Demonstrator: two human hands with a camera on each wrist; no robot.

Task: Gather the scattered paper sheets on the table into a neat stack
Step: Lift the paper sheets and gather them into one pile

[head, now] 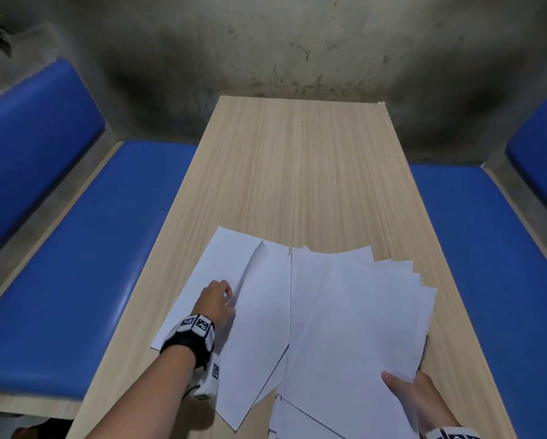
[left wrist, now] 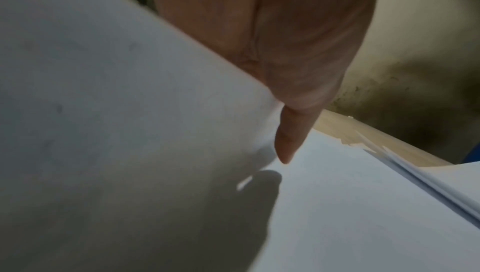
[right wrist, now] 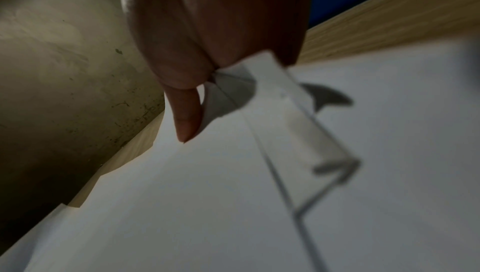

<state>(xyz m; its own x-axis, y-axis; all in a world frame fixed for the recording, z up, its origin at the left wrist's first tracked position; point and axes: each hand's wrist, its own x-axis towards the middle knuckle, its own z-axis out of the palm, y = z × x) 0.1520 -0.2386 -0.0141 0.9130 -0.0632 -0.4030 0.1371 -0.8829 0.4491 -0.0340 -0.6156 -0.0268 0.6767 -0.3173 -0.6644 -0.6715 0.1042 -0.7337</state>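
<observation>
Bare concrete wall (head: 266,42) at the back, pretty stained and scuffed, with blue padded benches (head: 91,264) running down both sides of a long light-wood table (head: 300,172). No containers anywhere, just paper lying on bare wood.

All the paper sheets sit at the near end of the table. On the left side there's a pair of sheets (head: 253,299) overlapping each other, the upper one lifted along its left edge so it throws a thin shadow on the one below. The left hand (head: 216,301) has its fingers curled at that raised edge; in the left wrist view a sheet curves up over the fingers while the thumb (left wrist: 288,139) lies on top of it, so it's pinching that sheet.

On the right is a bigger fanned bunch of sheets (head: 354,318), corners sticking out unevenly at the far right like a spread deck of cards. The right hand (head: 414,394) grips its near right corner, thumb flat on top, fingers hidden underneath. The right wrist view shows the thumb (right wrist: 187,112) pressing down on the paper and sheet edges bunched against the palm, though it's blurry.

A few more loose sheets (head: 297,419) poke out under the fan at the near edge. The two groups meet along a line down the middle.
</observation>
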